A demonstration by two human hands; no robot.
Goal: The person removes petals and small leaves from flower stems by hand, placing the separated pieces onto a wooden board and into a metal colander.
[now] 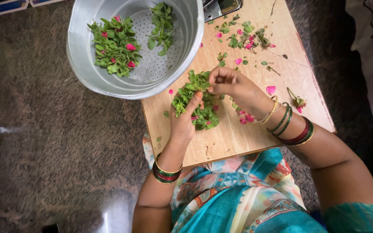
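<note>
Your left hand (pixel 185 118) grips the leaf bunch (pixel 197 101); your right hand (pixel 229 84), at two o'clock, pinches its top.

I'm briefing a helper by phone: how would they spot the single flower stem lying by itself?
Start at the wooden board, then its right edge beyond the right hand. The lone stem lies there, apart from the leaf heap, beside one loose pink petal.

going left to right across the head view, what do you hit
metal colander → left hand with a bunch of greens → right hand → pink petal → cut stem end → board edge
</note>
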